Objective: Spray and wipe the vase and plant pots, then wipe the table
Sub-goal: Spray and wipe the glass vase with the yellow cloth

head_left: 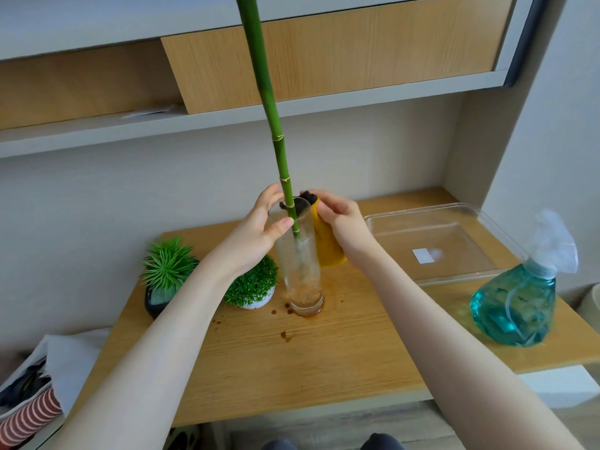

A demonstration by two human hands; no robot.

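Observation:
A tall clear glass vase (pixel 302 274) stands upright on the wooden table (pixel 324 349), with a long green bamboo stalk (pixel 276 138) rising out of it. My left hand (pixel 256 232) grips the vase near its rim. My right hand (pixel 341 228) holds a yellow cloth (pixel 328 248) with a dark stained corner against the vase's upper right side. Two small plant pots sit left of the vase: a dark pot with spiky leaves (pixel 165 274) and a white pot with a bushy green plant (pixel 253 287). Brown drops (pixel 285 334) stain the table near the vase's base.
A teal spray bottle (pixel 519 293) stands at the table's right edge. A clear plastic tray (pixel 431 241) lies behind it at the back right. Wall shelves (pixel 227 115) hang above. A box with cloths (pixel 32 397) sits at the lower left, beside the table.

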